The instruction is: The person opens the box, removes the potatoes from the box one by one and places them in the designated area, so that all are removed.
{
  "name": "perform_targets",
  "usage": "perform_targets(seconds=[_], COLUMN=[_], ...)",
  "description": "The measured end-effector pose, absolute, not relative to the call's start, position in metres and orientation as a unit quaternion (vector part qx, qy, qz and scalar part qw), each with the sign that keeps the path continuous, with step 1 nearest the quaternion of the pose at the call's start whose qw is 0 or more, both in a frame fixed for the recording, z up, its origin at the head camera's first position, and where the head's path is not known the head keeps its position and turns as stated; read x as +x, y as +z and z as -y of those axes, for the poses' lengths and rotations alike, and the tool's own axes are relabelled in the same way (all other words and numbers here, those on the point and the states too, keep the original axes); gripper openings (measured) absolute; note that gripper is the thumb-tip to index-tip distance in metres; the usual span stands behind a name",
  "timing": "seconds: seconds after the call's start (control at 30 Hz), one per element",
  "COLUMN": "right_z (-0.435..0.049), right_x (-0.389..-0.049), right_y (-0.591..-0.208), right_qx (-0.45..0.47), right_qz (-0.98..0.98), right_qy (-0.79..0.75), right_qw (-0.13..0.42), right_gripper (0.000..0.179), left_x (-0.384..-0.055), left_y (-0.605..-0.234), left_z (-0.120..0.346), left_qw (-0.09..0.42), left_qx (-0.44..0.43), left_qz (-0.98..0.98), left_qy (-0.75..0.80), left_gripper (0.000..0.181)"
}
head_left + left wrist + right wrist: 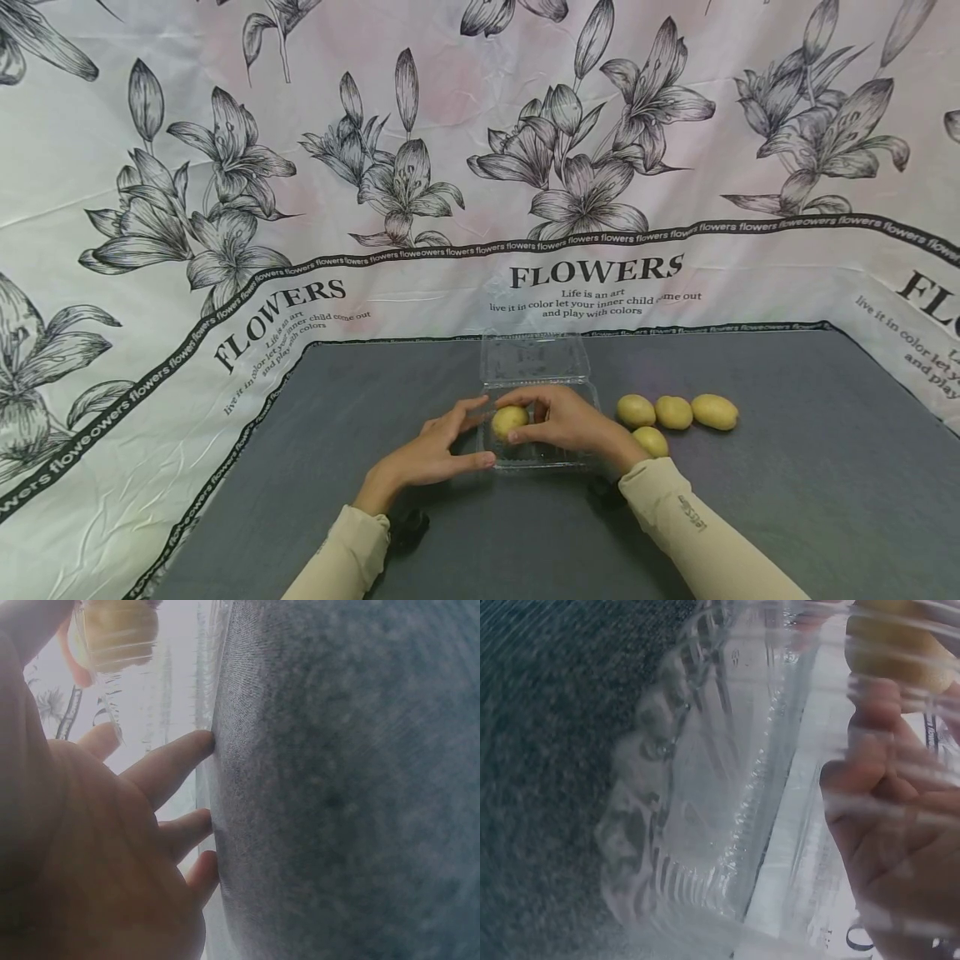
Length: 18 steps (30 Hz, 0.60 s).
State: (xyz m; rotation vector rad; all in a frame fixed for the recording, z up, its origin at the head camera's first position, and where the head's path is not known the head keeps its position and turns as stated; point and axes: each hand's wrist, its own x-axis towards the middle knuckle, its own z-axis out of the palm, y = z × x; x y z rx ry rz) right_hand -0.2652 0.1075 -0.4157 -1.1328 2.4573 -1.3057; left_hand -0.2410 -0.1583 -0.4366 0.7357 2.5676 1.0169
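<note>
A clear plastic clamshell box (534, 367) lies on the grey table with its lid hinged back, away from me. Over its tray, my right hand (566, 421) pinches a yellow potato (510, 423) between thumb and fingers. The same potato (892, 645) shows through the ribbed clear wall in the right wrist view. My left hand (435, 446) is at the box's left side, fingers spread and thumb at the front corner. In the left wrist view, its fingertips (201, 741) are at the clear wall. How firmly they press, I cannot tell.
Right of the box lie several more potatoes: a row of three with an oblong one (715, 412) at its right end, and another potato (650, 442) nearer me, partly behind my right wrist. A white flower-printed cloth (420, 292) hangs behind the grey table (787, 492).
</note>
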Motion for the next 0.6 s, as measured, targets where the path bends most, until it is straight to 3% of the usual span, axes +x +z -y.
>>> perform_targets(seconds=[0.6], right_z=[-0.121], right_x=[-0.259], right_y=[-0.413], right_qx=[-0.361], right_qz=[-0.82], right_qy=[-0.439], right_qw=[0.072], right_gripper=[0.052], left_x=[-0.241], left_y=[-0.438], left_z=[0.157], left_qw=[0.143], left_qx=[0.253], left_qz=[-0.891], left_qy=[0.348], left_gripper=[0.084])
